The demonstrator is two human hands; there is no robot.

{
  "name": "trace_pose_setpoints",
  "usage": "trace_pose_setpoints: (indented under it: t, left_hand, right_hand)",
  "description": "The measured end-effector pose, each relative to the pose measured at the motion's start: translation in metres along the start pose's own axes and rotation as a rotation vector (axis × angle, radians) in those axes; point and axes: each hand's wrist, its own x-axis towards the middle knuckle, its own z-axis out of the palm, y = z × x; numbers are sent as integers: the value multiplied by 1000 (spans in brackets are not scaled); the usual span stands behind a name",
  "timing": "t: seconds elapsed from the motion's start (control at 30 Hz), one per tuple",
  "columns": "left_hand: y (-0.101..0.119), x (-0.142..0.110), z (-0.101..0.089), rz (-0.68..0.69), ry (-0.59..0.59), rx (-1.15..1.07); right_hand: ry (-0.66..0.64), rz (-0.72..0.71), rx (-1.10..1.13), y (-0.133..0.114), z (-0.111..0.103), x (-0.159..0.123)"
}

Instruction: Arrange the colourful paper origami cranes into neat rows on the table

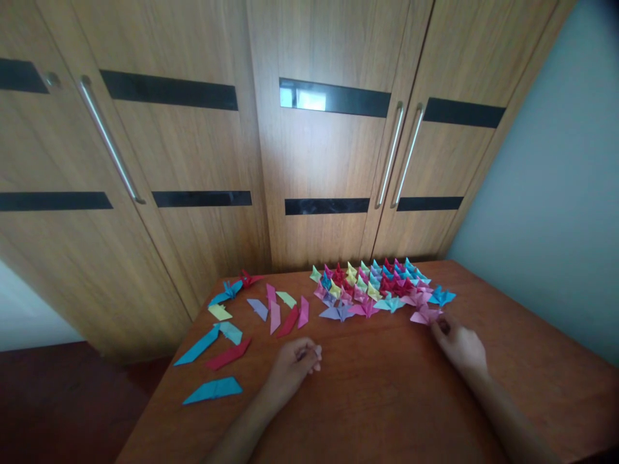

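My right hand [457, 345] reaches forward on the wooden table [387, 399], its fingertips pinched on a pink folded paper piece [424, 315] at the right end of a row. Behind it lies a dense cluster of several folded paper pieces [372, 283] in pink, red, blue, yellow and green. My left hand [294, 364] rests on the table in a loose fist, fingers curled, and nothing shows inside it. It lies just in front of pink and red folded strips [287, 316].
Flat folded paper strips lie scattered at the table's left: blue ones [213, 390] [207, 338], a red one [228, 354], a yellow-green one [220, 312]. Wooden wardrobe doors [314, 161] with metal handles stand directly behind the table. A pale wall [556, 193] is on the right.
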Motion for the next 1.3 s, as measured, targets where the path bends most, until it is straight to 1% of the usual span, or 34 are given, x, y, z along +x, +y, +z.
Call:
trace_pose_setpoints:
  t: [0.17, 0.43, 0.73, 1.0, 1.17, 1.3]
  left_hand:
    - [2, 1, -1, -10, -4, 12]
    - [5, 0, -1, -34, -9, 21]
    - [1, 2, -2, -32, -27, 41]
    - [3, 1, -1, -41, -21, 32]
    - [-1, 3, -2, -35, -34, 24]
    - [-3, 4, -2, -36, -35, 19]
  right_hand:
    - [-25, 52, -110, -2, 0, 1]
    - [-61, 109, -158, 0, 0, 8]
    - [-95, 130, -154, -4, 0, 9]
    - [-112, 156, -149, -6, -2, 9]
    - [-131, 168, -156, -6, -2, 10]
    - [-118, 157, -161, -6, -1, 9]
